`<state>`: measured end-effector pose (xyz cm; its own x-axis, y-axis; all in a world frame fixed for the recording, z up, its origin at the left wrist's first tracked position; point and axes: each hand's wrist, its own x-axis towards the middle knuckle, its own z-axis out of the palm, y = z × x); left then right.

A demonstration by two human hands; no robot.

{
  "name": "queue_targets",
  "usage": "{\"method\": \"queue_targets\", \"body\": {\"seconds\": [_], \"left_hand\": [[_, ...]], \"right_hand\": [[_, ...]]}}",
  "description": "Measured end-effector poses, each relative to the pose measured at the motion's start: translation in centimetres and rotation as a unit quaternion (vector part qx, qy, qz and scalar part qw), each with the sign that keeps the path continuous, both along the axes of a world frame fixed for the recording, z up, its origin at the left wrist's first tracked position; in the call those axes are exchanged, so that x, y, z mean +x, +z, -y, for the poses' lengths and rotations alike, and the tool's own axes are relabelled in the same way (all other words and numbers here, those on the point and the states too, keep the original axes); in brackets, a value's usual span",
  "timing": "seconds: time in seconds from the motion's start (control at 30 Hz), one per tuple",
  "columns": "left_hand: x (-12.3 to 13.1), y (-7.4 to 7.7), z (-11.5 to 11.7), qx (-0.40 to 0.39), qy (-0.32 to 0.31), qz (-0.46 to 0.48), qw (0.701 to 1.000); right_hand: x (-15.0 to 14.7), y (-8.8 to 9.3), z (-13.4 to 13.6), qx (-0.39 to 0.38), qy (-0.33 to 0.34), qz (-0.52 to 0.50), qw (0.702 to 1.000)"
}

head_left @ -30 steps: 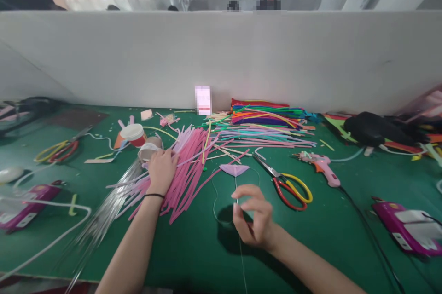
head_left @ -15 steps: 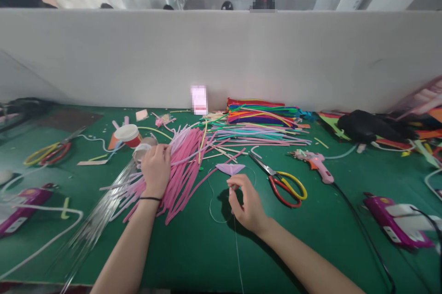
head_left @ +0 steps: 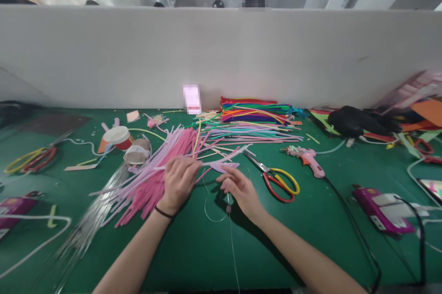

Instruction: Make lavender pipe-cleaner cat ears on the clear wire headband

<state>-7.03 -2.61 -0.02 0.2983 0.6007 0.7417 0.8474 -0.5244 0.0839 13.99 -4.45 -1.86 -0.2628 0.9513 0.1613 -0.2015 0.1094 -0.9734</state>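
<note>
My left hand (head_left: 181, 180) is closed on a lilac pipe cleaner (head_left: 216, 161), whose far end points right over the table. Beneath and beside that wrist lies a heap of pink pipe cleaners (head_left: 145, 197) mixed with lilac ones. My right hand (head_left: 243, 193) has its fingers slightly curled and apart, close to a small flat lilac pipe-cleaner piece (head_left: 216, 166), partly covering it. Whether the fingertips touch the piece is unclear. Below them a thin clear cord (head_left: 234, 243) runs toward the table's front edge, with a small pinkish bead (head_left: 228, 209) on it.
Red-and-yellow-handled scissors (head_left: 281, 184) and a pink glue gun (head_left: 311, 160) lie to the right. A purple power strip (head_left: 383, 211) is farther right. Thin wires (head_left: 90, 220), a tape roll (head_left: 137, 153) and a lidded tub (head_left: 117, 136) stand left. Coloured pipe-cleaner bundles (head_left: 255, 110) lie behind.
My left hand has moved right from the tape roll and heap, bringing a lilac pipe cleaner. My right hand has loosened its pinch, and the bead now shows below it. The view shifted slightly.
</note>
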Motion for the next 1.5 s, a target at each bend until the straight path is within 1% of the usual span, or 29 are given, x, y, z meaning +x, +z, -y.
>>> {"method": "queue_targets", "body": {"seconds": [0.07,0.1,0.13,0.17,0.23,0.33,0.4,0.47,0.5,0.6,0.67,0.7,0.73,0.8,0.93,1.0,1.07,1.17,1.27,1.4,1.47,1.5], "left_hand": [[1.7,-0.2,0.5,-0.026,-0.072,-0.034,0.997],[2.3,-0.3,0.7,-0.041,-0.105,-0.052,0.992],[2.9,-0.4,0.8,-0.048,-0.124,-0.059,0.989],[3.2,-0.4,0.8,-0.052,-0.13,-0.058,0.988],[3.3,-0.5,0.6,-0.059,-0.119,-0.046,0.99],[2.5,-0.5,0.1,-0.074,-0.087,-0.025,0.993],[1.8,-0.4,-0.2,-0.083,-0.075,-0.008,0.994],[1.4,-0.5,-0.5,-0.092,-0.066,0.008,0.994],[1.4,-0.5,-0.5,-0.097,-0.064,0.014,0.993],[1.6,-0.7,-0.5,-0.115,-0.072,0.014,0.991],[1.9,-0.8,-0.4,-0.126,-0.086,0.001,0.988],[2.0,-0.9,-0.4,-0.132,-0.094,-0.007,0.987],[2.1,-0.9,-0.3,-0.137,-0.1,-0.014,0.985],[2.2,-0.9,-0.3,-0.145,-0.106,-0.019,0.984],[2.0,-1.0,-0.5,-0.155,-0.084,0.004,0.984],[2.2,-1.0,-0.4,-0.173,-0.064,0.005,0.983],[2.8,-0.8,-0.2,-0.21,-0.039,-0.01,0.977],[4.4,-0.4,0.3,-0.281,0.003,-0.03,0.959],[6.4,-0.2,0.5,-0.345,0.015,-0.036,0.938],[8.6,-0.3,0.2,-0.393,0.062,-0.046,0.917],[9.2,-0.2,-0.1,-0.412,0.071,-0.023,0.908],[9.3,0.0,-0.2,-0.419,0.067,0.003,0.906]], "right_hand": [[0.1,0.0,-0.4,-0.064,0.007,-0.062,0.996],[0.2,0.0,-0.7,-0.082,-0.005,-0.08,0.993],[0.4,0.1,-0.9,-0.094,-0.025,-0.091,0.991],[0.7,0.1,-1.2,-0.101,-0.052,-0.099,0.989],[1.5,0.2,-1.9,-0.107,-0.111,-0.111,0.982],[3.2,0.3,-3.3,-0.103,-0.188,-0.12,0.969],[4.2,0.3,-4.0,-0.091,-0.218,-0.126,0.964],[4.8,0.4,-4.4,-0.09,-0.221,-0.136,0.962],[4.9,0.4,-4.4,-0.095,-0.211,-0.139,0.963],[4.2,0.5,-3.7,-0.109,-0.147,-0.115,0.976],[3.5,0.6,-3.1,-0.1,-0.098,-0.078,0.987],[3.3,0.6,-2.8,-0.093,-0.085,-0.063,0.99],[3.1,0.7,-2.7,-0.086,-0.085,-0.055,0.991],[3.4,0.8,-3.0,-0.074,-0.12,-0.058,0.988],[5.4,0.6,-4.5,-0.062,-0.232,-0.1,0.966],[6.3,0.3,-5.3,-0.07,-0.269,-0.107,0.955],[6.7,0.0,-5.7,-0.077,-0.289,-0.106,0.948],[6.5,-0.1,-5.7,-0.078,-0.293,-0.104,0.947],[6.1,0.0,-5.3,-0.069,-0.282,-0.098,0.952],[5.7,0.2,-5.0,-0.057,-0.261,-0.076,0.961],[5.8,0.3,-5.0,-0.056,-0.26,-0.08,0.961],[5.9,0.4,-5.0,-0.057,-0.266,-0.088,0.958]]}}
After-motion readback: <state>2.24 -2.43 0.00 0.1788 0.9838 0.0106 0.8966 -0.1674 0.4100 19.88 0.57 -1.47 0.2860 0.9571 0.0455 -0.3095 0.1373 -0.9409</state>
